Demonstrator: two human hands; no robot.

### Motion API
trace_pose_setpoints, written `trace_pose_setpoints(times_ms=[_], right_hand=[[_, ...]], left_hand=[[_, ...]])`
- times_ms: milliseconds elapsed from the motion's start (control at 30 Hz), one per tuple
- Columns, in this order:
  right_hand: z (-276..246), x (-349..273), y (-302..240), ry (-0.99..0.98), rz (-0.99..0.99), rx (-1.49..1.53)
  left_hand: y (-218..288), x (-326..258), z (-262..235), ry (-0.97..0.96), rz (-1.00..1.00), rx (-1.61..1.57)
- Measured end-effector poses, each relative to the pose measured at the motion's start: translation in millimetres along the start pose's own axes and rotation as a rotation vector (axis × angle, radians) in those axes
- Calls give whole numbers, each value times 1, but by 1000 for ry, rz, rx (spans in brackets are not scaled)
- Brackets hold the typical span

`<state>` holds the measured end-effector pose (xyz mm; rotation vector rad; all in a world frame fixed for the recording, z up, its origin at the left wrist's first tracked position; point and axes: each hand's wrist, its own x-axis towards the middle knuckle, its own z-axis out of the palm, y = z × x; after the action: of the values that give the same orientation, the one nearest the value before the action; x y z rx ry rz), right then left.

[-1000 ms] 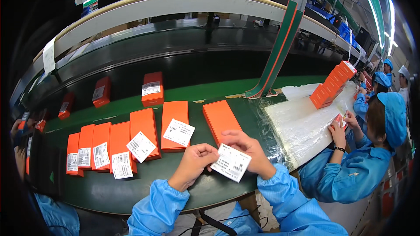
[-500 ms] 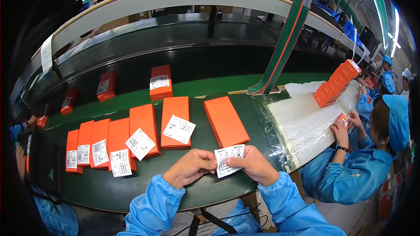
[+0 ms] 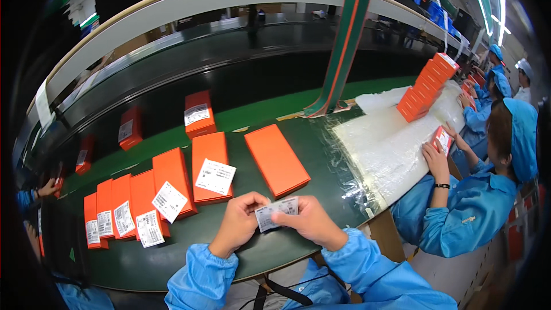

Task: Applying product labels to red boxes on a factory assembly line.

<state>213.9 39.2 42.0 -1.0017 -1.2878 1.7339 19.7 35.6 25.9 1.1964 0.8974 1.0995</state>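
Between my two hands a white printed label (image 3: 268, 217) is held over the near edge of the green work surface. My right hand (image 3: 313, 223) pinches it with the thumb on its face. The closed fingers of my left hand (image 3: 236, 225) grip its left end. Just beyond lies an orange box (image 3: 278, 159) with no label on its top. To its left stands an orange box (image 3: 208, 144) with a white label (image 3: 215, 177) lying askew on it. Several more orange boxes (image 3: 172, 167) line up further left, each with a label at its near end, some overhanging.
Labelled orange boxes (image 3: 198, 112) lie on the dark conveyor (image 3: 252, 83) beyond. A green post (image 3: 340, 51) rises at the far edge. On the right, stacked orange boxes (image 3: 422, 92) stand on a plastic-covered surface (image 3: 373, 138), where a co-worker (image 3: 470, 206) handles a box. Another person's hand (image 3: 48, 188) shows at left.
The label has tilted and now looks shaded, still between both hands, which have shifted slightly left in view. My view has turned right. The co-worker's box is raised and tilted.
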Motion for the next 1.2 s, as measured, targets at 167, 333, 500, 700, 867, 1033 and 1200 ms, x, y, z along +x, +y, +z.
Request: trace_pose_setpoints(times_ms=[167,333,500,700,867,1033,1200], right_hand=[[-8,-5,9,457,-274,-105],[-6,-24,5,77,-104,759],[-35,-56,4,78,47,79],[-162,-148,-44,142,355,-768],[-142,-101,-57,154,27,-1049],[-106,42,15,154,-327,-412],[-86,47,9,207,-206,-359]], left_hand=[[5,8,35,187,63,-110],[8,-4,33,148,13,49],[2,-2,47,-56,-160,-47],[13,11,42,256,-18,11],[12,42,35,572,-188,-102],[10,66,48,640,-175,-28],[12,65,44,657,-211,21]])
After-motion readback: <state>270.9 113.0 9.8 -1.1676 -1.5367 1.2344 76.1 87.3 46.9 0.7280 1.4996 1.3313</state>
